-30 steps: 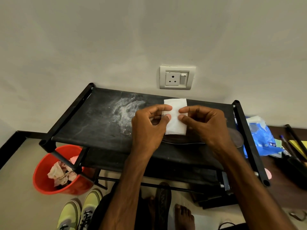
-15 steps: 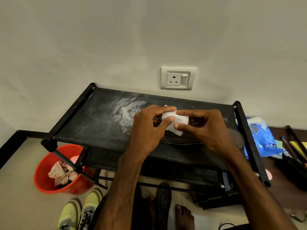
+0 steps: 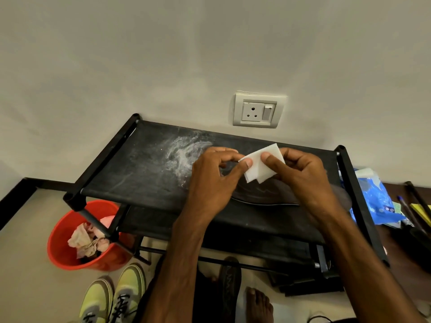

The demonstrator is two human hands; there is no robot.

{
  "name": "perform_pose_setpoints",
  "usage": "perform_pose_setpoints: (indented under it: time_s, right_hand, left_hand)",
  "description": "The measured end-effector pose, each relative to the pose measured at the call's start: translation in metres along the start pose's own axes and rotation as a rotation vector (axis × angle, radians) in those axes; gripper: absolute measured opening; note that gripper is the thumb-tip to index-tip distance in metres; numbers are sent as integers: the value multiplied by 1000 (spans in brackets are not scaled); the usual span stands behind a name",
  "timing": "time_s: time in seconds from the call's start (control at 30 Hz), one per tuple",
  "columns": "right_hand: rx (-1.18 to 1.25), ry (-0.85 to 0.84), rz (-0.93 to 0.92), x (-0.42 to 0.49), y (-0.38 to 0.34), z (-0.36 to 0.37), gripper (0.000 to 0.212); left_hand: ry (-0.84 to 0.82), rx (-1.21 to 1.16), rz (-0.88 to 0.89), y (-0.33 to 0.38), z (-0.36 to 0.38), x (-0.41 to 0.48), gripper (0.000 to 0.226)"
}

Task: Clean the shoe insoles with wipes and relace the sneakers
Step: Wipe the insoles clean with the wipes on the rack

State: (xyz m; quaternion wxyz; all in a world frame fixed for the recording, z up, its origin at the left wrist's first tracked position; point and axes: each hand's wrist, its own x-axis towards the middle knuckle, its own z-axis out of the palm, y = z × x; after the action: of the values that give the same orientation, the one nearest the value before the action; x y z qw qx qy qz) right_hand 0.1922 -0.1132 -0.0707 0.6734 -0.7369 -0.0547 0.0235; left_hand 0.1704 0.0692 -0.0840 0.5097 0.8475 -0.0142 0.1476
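Your left hand and right hand both pinch the small white folded wipe between thumb and fingertips, holding it just above the dark grey insole that lies on the black fabric top of the shoe rack. Half a second ago the wipe was bunched small; now it spreads flatter and tilted, its layers offset. You seem to be refolding it for a fresh face, so the wiping is not under way at this moment. The yellow-green sneakers stand on the floor.
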Motion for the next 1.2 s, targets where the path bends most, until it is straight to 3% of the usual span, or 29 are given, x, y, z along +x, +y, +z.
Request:
perform_pose_setpoints:
  time_s: [0.1,0.17,0.3,0.43,0.6,0.83,1.1,1.2]
  right_hand:
    - [185,64,108,0,1,15,13]
    - [186,155,115,4,2,19,15]
    - [-329,265,-115,23,13,11,22]
    - [-614,57,-325,33,14,13,20]
    - [-811,-170,-410,45,20,25,34]
    - [-922,-379,-553,47,20,31,28]
    - [-892,-535,-549,33,24,31,39]
    - [-891,-513,-572,38,25,26,41]
  left_hand:
    - [-86,-28,-16,-1,-1,-3,14]
    - [-92,51,5,-5,-3,-4,19]
    - [-198,363,-101,-10,-18,-10,76]
    - [-356,303,-208,-19,-20,-13,113]
    - [-359,202,-201,-19,-11,-6,122]
    - [-400,171,-208,-25,-8,-1,137]
    - [-366,150,-191,-29,-10,-1,140]
    - [-359,151,-193,-27,-11,-2,137]
